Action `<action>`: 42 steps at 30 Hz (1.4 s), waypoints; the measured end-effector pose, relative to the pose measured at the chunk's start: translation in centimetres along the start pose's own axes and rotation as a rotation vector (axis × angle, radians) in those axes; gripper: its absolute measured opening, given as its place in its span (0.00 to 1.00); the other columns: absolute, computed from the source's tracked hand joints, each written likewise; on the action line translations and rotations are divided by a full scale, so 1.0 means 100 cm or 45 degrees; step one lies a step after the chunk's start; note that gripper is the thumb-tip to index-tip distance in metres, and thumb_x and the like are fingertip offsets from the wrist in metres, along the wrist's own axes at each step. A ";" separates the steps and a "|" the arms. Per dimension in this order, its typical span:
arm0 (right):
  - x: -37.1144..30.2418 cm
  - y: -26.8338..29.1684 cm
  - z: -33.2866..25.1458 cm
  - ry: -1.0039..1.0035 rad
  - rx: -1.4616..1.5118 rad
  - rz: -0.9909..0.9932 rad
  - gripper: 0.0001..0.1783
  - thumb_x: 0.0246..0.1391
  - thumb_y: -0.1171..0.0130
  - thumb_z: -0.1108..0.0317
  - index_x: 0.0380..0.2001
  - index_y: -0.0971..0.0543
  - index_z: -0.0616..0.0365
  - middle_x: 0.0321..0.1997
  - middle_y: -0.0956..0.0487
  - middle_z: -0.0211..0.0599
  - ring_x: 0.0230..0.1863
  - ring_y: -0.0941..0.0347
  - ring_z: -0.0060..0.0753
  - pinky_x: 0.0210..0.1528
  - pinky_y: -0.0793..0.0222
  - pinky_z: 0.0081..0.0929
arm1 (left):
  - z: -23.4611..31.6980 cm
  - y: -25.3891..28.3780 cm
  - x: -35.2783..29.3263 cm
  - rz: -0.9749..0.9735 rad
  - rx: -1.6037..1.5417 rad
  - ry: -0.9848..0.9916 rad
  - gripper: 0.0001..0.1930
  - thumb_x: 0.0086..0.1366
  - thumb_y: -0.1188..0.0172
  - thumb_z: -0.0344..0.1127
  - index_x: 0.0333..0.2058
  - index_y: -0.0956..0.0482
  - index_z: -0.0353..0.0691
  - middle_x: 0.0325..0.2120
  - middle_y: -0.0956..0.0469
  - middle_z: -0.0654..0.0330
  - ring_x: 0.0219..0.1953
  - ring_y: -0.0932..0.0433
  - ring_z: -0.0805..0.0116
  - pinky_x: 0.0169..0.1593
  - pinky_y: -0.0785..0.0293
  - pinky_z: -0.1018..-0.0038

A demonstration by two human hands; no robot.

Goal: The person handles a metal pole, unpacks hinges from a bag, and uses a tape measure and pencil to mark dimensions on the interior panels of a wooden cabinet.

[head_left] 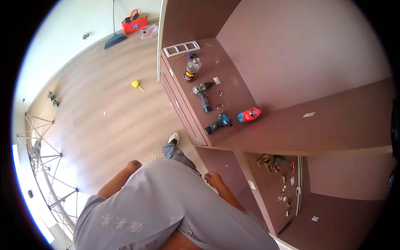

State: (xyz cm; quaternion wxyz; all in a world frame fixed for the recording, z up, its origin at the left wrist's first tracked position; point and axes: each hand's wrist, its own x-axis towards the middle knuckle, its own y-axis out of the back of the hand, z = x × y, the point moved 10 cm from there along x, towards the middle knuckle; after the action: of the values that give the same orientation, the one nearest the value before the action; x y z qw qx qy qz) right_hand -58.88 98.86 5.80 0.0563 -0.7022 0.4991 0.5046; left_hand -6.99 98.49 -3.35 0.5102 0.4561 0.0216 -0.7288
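My left hand (134, 165) hangs by my left side, over the floor, its fingers curled in and partly turned from view. No object shows in it. Close to my right hip is my right hand (213, 179), loosely closed beside the cabinet front, with nothing visible in it. On the cabinet's brown shelf (239, 71) lie a grey drill (203, 96) and a blue power driver (219, 123). A red-labelled bottle (249, 115) lies on its side near them. A clear jar-like bottle (192, 69) is beyond the drill, next to a white three-opening frame (182, 48).
A yellow tape measure (135, 84) lies on the floor (108, 91). A broom (115, 40) and a red bag (134, 25) stand by the far wall. Left is a black folding frame (52, 156). Brass-coloured hinges (266, 162) and small parts lie in the lower right compartment.
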 end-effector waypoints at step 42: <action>0.562 0.041 -0.636 0.335 -0.460 1.186 0.36 0.68 0.50 0.58 0.70 0.39 0.72 0.73 0.40 0.68 0.72 0.40 0.69 0.74 0.45 0.52 | -0.163 0.373 0.719 -0.157 -0.072 0.616 0.17 0.66 0.45 0.40 0.51 0.19 0.42 0.57 0.23 0.49 0.59 0.23 0.48 0.60 0.25 0.55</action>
State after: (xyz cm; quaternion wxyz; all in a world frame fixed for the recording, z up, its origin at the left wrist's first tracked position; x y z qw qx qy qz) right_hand -20.93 23.58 -4.65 -0.3597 -0.4613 0.6668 0.4617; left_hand 27.36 36.67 -46.10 0.4574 0.6007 0.1912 -0.6273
